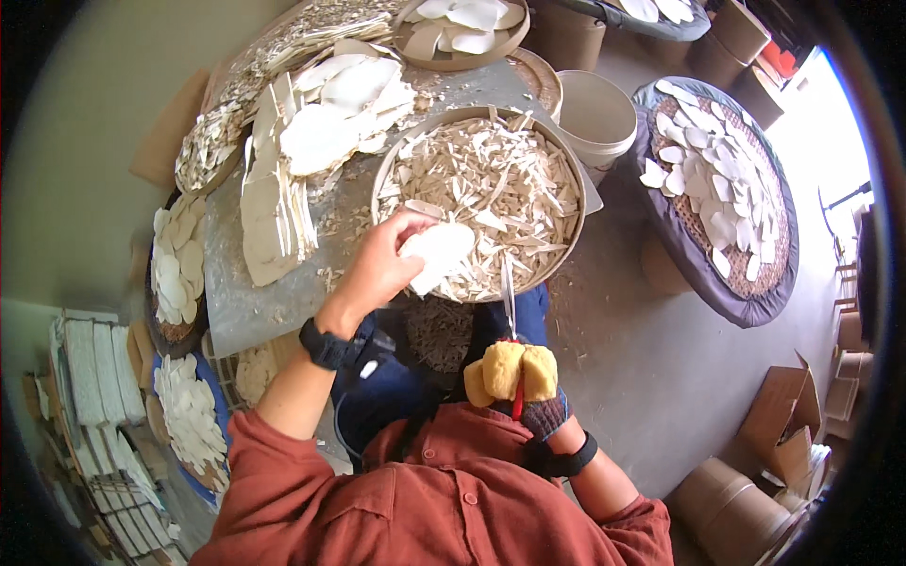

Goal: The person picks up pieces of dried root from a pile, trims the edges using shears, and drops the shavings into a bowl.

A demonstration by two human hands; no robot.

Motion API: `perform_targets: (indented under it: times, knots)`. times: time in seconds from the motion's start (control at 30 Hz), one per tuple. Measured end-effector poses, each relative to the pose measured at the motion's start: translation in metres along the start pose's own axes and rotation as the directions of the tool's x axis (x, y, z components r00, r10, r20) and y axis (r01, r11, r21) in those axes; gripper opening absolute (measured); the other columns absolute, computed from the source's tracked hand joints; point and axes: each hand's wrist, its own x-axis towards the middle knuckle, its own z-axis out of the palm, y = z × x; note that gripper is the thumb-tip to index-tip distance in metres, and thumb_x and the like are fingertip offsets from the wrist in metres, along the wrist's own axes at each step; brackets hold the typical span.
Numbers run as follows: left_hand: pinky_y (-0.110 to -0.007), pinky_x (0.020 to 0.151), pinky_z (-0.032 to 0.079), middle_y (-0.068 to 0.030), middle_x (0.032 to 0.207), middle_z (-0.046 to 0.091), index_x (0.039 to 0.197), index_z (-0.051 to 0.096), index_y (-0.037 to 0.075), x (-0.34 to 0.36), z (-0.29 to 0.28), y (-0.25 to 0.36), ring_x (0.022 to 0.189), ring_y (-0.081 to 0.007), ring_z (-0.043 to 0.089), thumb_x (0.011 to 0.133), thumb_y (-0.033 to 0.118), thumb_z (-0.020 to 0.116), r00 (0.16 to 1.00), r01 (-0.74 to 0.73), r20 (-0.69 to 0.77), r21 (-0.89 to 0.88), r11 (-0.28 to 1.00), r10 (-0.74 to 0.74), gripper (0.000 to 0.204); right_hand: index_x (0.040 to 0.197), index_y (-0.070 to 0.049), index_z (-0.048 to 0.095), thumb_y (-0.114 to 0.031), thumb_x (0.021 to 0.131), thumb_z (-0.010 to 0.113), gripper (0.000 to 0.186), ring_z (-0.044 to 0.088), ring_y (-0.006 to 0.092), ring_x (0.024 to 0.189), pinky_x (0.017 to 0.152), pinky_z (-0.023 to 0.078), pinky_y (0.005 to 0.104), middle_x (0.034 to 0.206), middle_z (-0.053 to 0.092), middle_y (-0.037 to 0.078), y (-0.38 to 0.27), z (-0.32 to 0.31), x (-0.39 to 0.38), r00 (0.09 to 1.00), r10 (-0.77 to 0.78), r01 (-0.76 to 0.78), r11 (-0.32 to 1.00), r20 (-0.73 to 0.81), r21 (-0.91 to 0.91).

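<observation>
Currently pinching a thin, white, rounded slice (442, 255) with left hand (379, 264), over a round, tan-rimmed tray (579, 203) of pale chips (491, 174), grasping a red-handled metal tool (510, 300) with yellow-padded right hand (522, 385).

Bright daylight (838, 132) floods in well to the right of the grey worktop (260, 307), while a plain, pale wall (94, 141) stands to its left and grey floor (613, 340) spreads along its right side.

Left hand (385, 257) pinches; right hand (515, 379) curls.
</observation>
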Motion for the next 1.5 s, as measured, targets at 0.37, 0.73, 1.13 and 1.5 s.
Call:
perform_targets:
  times: [0.37, 0.73, 1.13, 1.5]
  knots:
    - [-0.027, 0.07, 0.052, -0.0065, 0.1, 0.061, 0.117, 0.049, 0.001, -0.046, 0.032, -0.002, 0.085, -0.0119, 0.061, 0.085, 0.006, 0.055, 0.953, 0.164, -0.093, -0.64, 0.751, -0.288, 0.033, 0.116, -0.001, 0.049, -0.007, 0.087, 0.054, 0.03, 0.056, 0.0177, 0.101, 0.088, 0.046, 0.0312, 0.113, 0.055, 0.01, 0.034, 0.016, 0.019, 0.996, 0.071, -0.087, 0.477, 0.06, 0.874]
    - [-0.032, 0.074, 0.054, -0.0123, 0.104, 0.059, 0.122, 0.04, 0.0, -0.058, 0.033, -0.007, 0.089, -0.0188, 0.061, 0.084, 0.004, 0.054, 0.935, 0.068, -0.248, -0.572, 0.817, -0.252, 0.04, 0.115, -0.001, 0.049, -0.013, 0.095, 0.036, 0.027, 0.053, 0.0235, 0.106, 0.096, 0.041, 0.0365, 0.114, 0.055, 0.013, 0.002, 0.023, 0.028, 0.979, 0.162, -0.202, 0.867, 0.126, 0.455]
    - [-0.029, 0.065, 0.056, -0.0124, 0.112, 0.054, 0.132, 0.032, 0.004, -0.048, 0.043, -0.012, 0.087, -0.0193, 0.061, 0.086, 0.004, 0.051, 0.84, -0.107, -0.501, -0.528, 0.842, -0.208, 0.049, 0.108, -0.008, 0.056, -0.018, 0.08, 0.055, 0.029, 0.057, 0.0258, 0.095, 0.085, 0.045, 0.0341, 0.103, 0.06, 0.011, 0.016, 0.034, 0.04, 0.994, 0.066, -0.068, 0.997, 0.083, 0.023]
    - [-0.023, 0.075, 0.049, -0.0074, 0.108, 0.054, 0.125, 0.041, 0.002, -0.043, 0.016, -0.022, 0.09, -0.0107, 0.055, 0.082, 0.002, 0.056, 0.904, -0.033, -0.388, -0.478, 0.878, -0.177, 0.045, 0.105, -0.009, 0.058, -0.013, 0.079, 0.053, 0.026, 0.059, 0.0278, 0.089, 0.077, 0.048, 0.0356, 0.097, 0.062, 0.011, 0.009, 0.043, 0.044, 0.994, -0.012, 0.039, 0.97, 0.113, -0.24]
